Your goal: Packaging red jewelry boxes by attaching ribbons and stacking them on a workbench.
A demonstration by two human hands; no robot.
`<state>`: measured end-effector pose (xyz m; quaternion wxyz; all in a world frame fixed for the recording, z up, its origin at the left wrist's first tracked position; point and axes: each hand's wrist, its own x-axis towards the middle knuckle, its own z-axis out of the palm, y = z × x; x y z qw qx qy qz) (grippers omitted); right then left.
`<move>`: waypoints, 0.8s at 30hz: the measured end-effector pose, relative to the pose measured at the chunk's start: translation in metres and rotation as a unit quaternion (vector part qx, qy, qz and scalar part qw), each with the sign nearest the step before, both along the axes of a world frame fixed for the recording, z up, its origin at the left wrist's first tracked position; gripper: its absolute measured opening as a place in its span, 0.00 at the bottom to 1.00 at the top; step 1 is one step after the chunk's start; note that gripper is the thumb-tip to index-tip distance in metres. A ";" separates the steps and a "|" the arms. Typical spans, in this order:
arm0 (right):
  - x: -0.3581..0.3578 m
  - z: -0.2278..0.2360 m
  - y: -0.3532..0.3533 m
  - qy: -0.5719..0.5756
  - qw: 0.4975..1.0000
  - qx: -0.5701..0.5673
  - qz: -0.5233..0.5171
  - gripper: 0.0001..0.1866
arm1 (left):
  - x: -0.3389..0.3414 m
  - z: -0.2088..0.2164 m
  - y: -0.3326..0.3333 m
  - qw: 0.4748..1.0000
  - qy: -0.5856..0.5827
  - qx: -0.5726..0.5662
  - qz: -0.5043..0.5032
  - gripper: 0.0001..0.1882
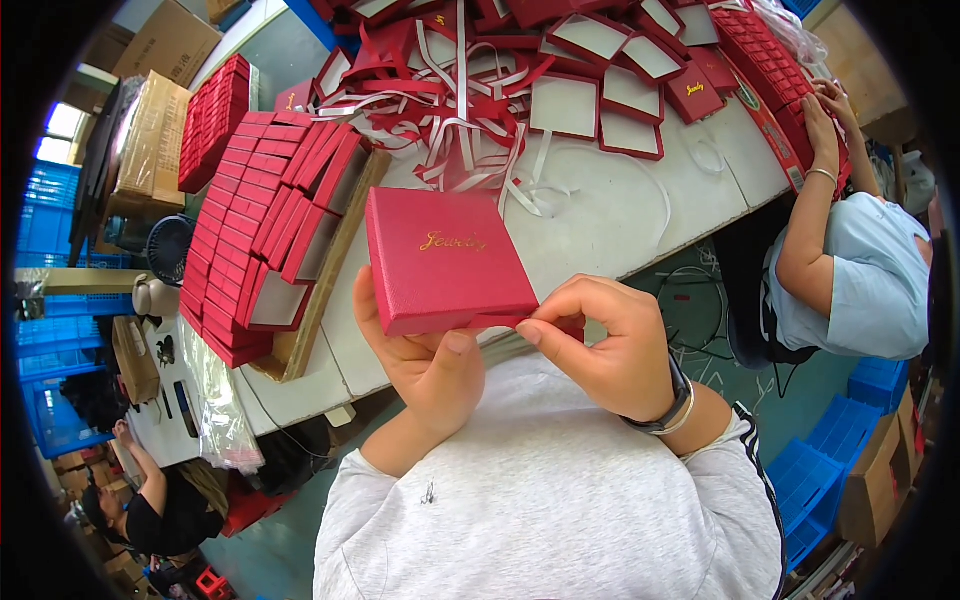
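The white-topped counter (590, 225) runs across the upper part of the work area. A co-worker (850, 275) in a pale blue top is at its right side, with both hands at a block of red boxes (765, 50). A larger stack (270, 210) of red boxes is at the left of the counter; a cardboard edge (320, 310) runs along its right side. Open boxes (565, 105) with white interiors lie in a heap at the far side. Red and white ribbons (462, 70) lie tangled between the stack and the open boxes.

The box (445, 260), red and square, is held above the near edge of the counter, in front of the torso, top face tilted into view. The left hand (425, 375) supports it from below and at the left side; its fingers (457, 345) are spread around the box. The right hand (615, 350) is at the near right corner; its thumb and index finger pinch there, at the end of a narrow red strip (500, 321). A dark wristband (672, 395) encircles the right wrist. Gold lettering (452, 242) marks the top face.
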<state>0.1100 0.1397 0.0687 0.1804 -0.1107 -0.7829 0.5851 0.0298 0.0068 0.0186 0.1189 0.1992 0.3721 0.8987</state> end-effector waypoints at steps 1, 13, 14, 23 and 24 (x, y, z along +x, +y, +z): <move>0.000 -0.001 0.000 0.000 1.000 0.000 -0.001 0.06 | 0.000 0.000 0.000 1.000 0.000 0.000 -0.001 0.44; -0.001 -0.007 -0.001 0.003 1.000 0.004 -0.013 0.06 | -0.001 -0.009 -0.001 0.990 0.122 -0.053 0.053 0.42; -0.002 -0.008 -0.001 0.004 1.000 0.011 -0.019 0.07 | 0.000 -0.007 0.001 0.990 0.117 -0.054 0.064 0.42; -0.002 -0.009 -0.003 0.035 0.997 0.069 -0.028 0.07 | 0.000 -0.003 0.005 0.992 0.045 -0.083 0.088 0.38; -0.003 -0.010 -0.003 0.040 0.996 0.072 -0.034 0.07 | -0.001 -0.003 0.005 0.991 0.052 -0.083 0.093 0.36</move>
